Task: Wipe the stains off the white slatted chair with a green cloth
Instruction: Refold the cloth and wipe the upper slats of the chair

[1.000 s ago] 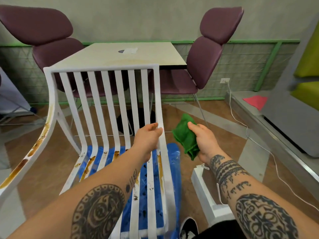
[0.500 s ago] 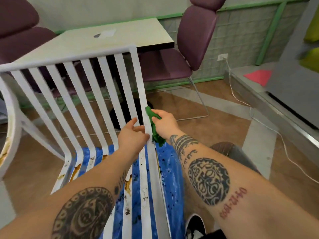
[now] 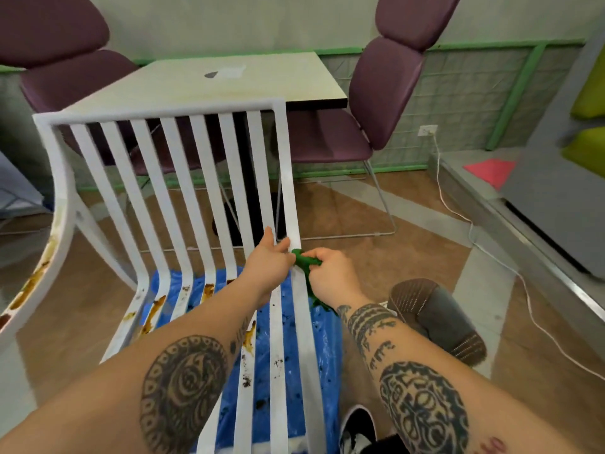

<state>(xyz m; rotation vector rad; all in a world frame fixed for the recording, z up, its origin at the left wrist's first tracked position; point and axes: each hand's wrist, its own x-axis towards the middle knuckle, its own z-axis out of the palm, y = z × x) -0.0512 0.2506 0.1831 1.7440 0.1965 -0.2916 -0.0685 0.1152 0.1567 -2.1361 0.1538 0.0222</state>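
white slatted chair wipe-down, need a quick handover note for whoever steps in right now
Left hand: steadies the white slatted chair at the lower back, fingers around the rightmost slats.
Right hand: clutches the green cloth, pressed against the chair's right edge rail near the seat bend.
Done: the back slats look clean.
Left: brown stains on the seat slats, dark specks nearer the front, and brown streaks along the left armrest. A blue sheet lies under the seat.

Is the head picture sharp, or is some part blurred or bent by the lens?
Head view: the right edge is motion-blurred, most at the yellow-green cushions; the chair frame and green rail bow from wide-angle distortion; both hands, left hand and right hand, look slightly soft; lighting is even, without strong glare.
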